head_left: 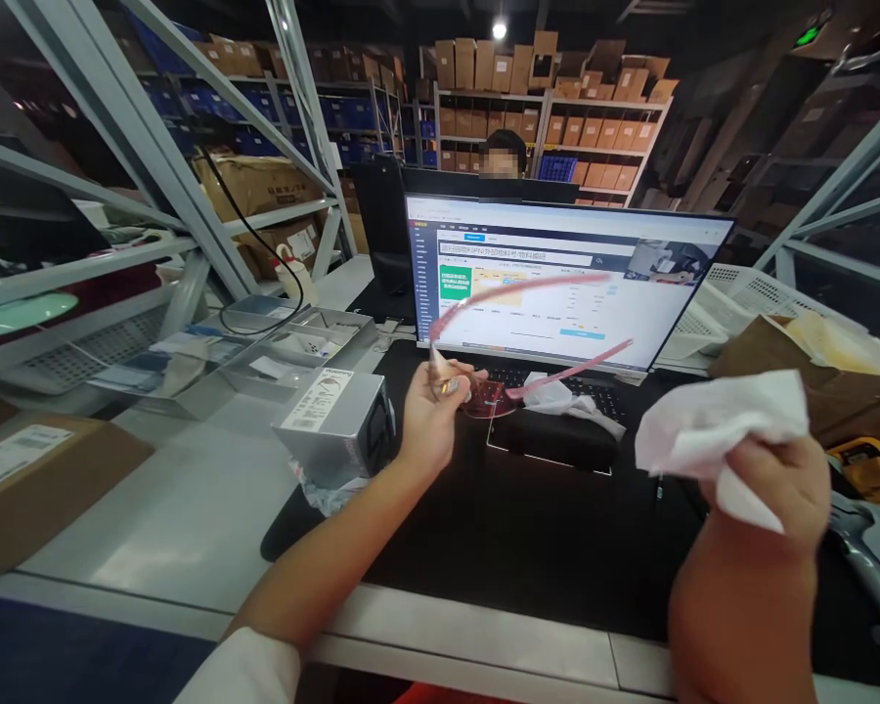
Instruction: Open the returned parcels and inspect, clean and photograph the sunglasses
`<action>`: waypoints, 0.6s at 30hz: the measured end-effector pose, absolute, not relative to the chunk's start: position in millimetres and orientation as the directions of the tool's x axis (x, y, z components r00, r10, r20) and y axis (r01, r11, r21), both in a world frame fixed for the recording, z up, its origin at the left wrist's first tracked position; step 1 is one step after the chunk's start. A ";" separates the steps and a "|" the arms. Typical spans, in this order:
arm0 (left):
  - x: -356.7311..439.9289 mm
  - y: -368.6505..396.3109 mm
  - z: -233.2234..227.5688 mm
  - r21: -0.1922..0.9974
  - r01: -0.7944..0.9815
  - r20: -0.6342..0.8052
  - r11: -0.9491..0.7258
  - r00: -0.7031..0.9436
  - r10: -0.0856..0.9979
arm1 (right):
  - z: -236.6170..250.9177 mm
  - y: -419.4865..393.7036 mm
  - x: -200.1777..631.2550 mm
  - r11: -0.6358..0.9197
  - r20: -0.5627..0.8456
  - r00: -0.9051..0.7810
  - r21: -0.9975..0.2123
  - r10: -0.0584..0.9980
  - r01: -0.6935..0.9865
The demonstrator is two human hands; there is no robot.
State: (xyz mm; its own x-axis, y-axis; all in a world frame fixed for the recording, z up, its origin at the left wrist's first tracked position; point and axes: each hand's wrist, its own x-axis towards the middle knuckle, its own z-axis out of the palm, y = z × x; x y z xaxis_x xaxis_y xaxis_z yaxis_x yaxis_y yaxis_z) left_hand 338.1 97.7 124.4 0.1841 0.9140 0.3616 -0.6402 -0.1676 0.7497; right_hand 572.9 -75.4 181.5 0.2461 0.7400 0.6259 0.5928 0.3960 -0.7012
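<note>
In front of the monitor [564, 284], the left hand [429, 416] pinches pink-framed glasses [495, 396] by the front, temples blurred. The right hand [767, 484], nearer the body, clutches a white wiping cloth [711, 425]. Cleaning seems underway; bringing cloth to lens likely needs a steady hold.

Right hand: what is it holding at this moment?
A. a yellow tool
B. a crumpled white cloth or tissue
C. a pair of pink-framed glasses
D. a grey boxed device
B. The right hand is closed around a crumpled white cloth, while the pink-framed glasses are held by the left hand in front of the monitor.
</note>
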 end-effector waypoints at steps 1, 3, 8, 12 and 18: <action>334.7 100.3 125.1 0.767 -0.554 0.444 -0.324 0.094 0.891 | 185.1 -77.3 568.2 0.436 0.577 0.137 -0.732 0.805 0.523; 326.7 100.8 127.6 0.743 -0.290 0.632 -0.603 0.007 0.775 | 187.7 -68.9 556.5 0.411 0.407 -0.120 -0.768 0.905 0.492; 315.8 83.5 138.1 0.400 0.206 0.895 -0.893 0.123 0.429 | 158.6 -8.6 527.4 0.286 0.248 -0.148 -0.884 0.957 0.370; 317.6 75.2 139.9 0.309 0.343 0.893 -0.887 0.214 0.395 | 127.9 15.4 509.2 0.238 0.238 0.002 -0.969 0.971 -0.070; 321.2 76.7 136.2 0.290 0.383 0.861 -0.877 0.296 0.414 | 125.6 11.3 485.9 0.142 0.109 0.098 -0.869 0.989 -0.473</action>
State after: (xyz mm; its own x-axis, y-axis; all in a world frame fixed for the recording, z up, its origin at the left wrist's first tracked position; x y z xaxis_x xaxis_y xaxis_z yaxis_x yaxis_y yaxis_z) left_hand 321.2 76.7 136.2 0.2956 0.4135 0.8612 0.3830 -0.8771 0.2897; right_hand 485.9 11.3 125.6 0.0978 0.9893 0.1087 -0.4730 0.1423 -0.8695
